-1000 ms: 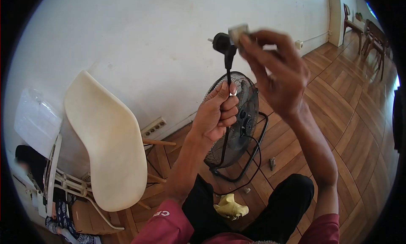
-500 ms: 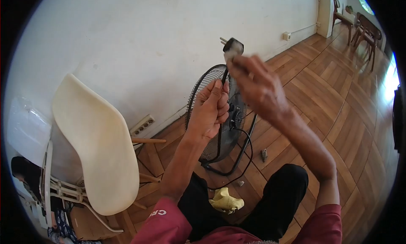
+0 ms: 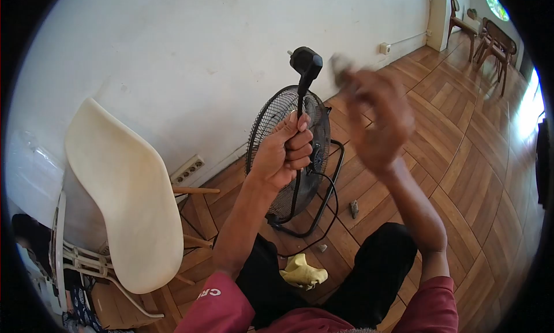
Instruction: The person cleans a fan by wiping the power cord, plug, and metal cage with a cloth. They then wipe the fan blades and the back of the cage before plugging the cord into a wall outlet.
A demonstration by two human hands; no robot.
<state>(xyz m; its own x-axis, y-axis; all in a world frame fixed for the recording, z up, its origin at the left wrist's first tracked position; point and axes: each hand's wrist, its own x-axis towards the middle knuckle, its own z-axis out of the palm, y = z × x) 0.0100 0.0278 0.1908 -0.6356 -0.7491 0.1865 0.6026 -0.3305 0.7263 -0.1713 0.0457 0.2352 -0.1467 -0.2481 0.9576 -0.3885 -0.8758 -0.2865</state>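
My left hand (image 3: pixel 287 148) is closed round a black power cable (image 3: pixel 299 105) just below its plug. The black plug (image 3: pixel 307 64) stands up above that fist, its pins toward the left. To the right of the plug, my right hand (image 3: pixel 378 114) is raised and blurred, pinching a small greyish piece (image 3: pixel 341 68) that I cannot make out clearly. The piece and the plug are apart. Behind my left hand a black floor fan (image 3: pixel 277 117) with a wire cage stands on a tube frame, and the cable loops down beside it.
A cream chair (image 3: pixel 124 200) is at the left, near a power strip (image 3: pixel 187 169) by the wall. A yellow cloth (image 3: pixel 303 272) lies between my legs. Small grey bits (image 3: pixel 354 209) are on the wooden floor (image 3: pixel 461 189). Wooden chairs (image 3: pixel 496 44) stand far right.
My right hand has moved off the plug to the right, taking the greyish piece with it. The plug now shows fully, and my left hand still grips the cable.
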